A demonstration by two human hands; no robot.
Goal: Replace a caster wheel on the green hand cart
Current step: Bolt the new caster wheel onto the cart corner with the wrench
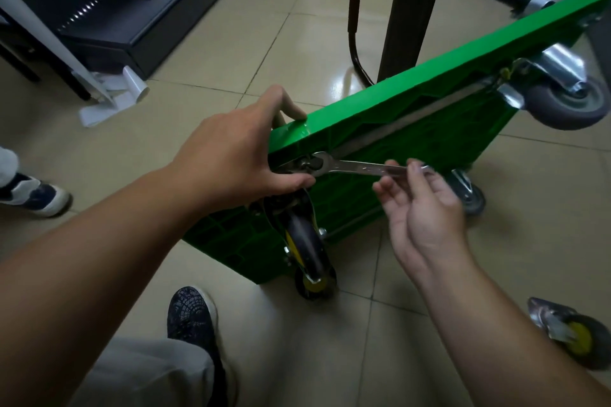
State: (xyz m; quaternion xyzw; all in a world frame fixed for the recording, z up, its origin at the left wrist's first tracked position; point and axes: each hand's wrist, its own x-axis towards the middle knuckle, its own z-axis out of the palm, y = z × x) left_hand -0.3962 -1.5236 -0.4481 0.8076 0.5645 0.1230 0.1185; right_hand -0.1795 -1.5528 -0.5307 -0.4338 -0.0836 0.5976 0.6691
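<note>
- The left hand (238, 155) reaches in from the lower left on a bare, outstretched forearm, knuckles up. Its fingers curl over the near top corner of the green hand cart (396, 116) while the thumb presses in below, so the hand is clamped on that corner.
- The cart is tipped up on its side on the tiled floor (198, 59), its ribbed underside facing the camera.
- Just under the left thumb sits a caster wheel (309, 251) with a yellow hub, mounted at the cart's near corner and touching the floor.
- Between the two hands lies a metal wrench (360, 167). Its open head sits on a fastener at the caster's mounting plate, right beside the left thumb; the handle runs out level to the right.
- The right hand (426, 208) comes up from the lower right, palm turned toward the camera, pinching the far end of the wrench handle between fingertips and thumb.
- Below and right of the right forearm, a loose caster (567, 334) lies on the floor, well apart from the cart.
</note>
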